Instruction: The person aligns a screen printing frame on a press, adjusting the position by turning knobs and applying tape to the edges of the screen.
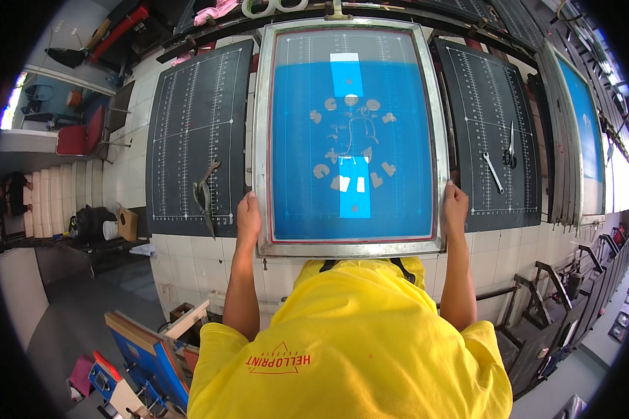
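A rectangular silver metal frame, stretched with translucent blue mesh bearing a rough ring of pale shapes, sits before the person between two black boards ruled in white. At far left stands a brown cardboard box, contents too small to tell. Partly closed, the left hand and right hand grasp the frame's opposite sides near its lower corners

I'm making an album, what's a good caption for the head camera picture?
Left fingers and right fingers hold a blue screen by its metal frame.
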Demonstrator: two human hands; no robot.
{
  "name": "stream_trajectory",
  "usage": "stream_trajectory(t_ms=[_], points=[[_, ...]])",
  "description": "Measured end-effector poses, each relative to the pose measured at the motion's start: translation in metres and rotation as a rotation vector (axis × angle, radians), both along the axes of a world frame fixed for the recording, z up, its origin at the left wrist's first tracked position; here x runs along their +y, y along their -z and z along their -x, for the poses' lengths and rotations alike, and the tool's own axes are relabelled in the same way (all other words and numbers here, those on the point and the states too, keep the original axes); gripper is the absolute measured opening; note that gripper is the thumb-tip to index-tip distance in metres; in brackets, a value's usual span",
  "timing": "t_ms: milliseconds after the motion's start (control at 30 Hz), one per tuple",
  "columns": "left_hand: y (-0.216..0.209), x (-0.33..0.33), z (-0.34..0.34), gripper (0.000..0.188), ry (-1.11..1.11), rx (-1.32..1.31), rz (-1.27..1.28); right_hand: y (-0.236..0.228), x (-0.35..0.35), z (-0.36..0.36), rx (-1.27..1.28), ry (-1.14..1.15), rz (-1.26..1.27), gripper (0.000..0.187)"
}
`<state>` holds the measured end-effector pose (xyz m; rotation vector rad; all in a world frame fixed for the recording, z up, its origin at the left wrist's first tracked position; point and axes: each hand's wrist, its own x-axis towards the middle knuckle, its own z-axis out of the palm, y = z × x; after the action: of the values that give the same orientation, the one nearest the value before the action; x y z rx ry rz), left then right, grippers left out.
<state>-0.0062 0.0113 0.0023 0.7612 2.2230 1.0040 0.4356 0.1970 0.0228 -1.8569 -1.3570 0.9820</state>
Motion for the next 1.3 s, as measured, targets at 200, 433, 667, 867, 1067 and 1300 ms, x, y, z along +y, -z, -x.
stream_trajectory(t_ms=[200,433,667,867,1067,1300], points=[[-0.011,0.007,-0.008,0.045,0.036,0.05,-0.022,-0.012,-0.001,0.007,-0.03,-0.005,-0.024,0.042],[-0.023,0.011,-0.016,0.042,-0.021,0.029,-0.06,-0.02,-0.001,0.009,-0.06,-0.013,0.014,0.044],[-0.024,0.015,-0.017,0.042,0.009,0.151,-0.073,-0.003,0.001,0.003,-0.066,0.003,0.0,0.045],[-0.015,0.013,-0.015,0.043,0.021,0.21,-0.084,-0.006,0.0,0.006,-0.063,-0.001,-0.026,0.045],[-0.016,0.013,-0.015,0.044,0.025,0.158,-0.059,-0.023,-0.004,0.014,-0.056,0.003,-0.004,0.044],[-0.002,0.011,-0.009,0.045,0.033,0.248,-0.041,-0.006,-0.001,0.008,-0.103,-0.008,-0.056,0.045]])
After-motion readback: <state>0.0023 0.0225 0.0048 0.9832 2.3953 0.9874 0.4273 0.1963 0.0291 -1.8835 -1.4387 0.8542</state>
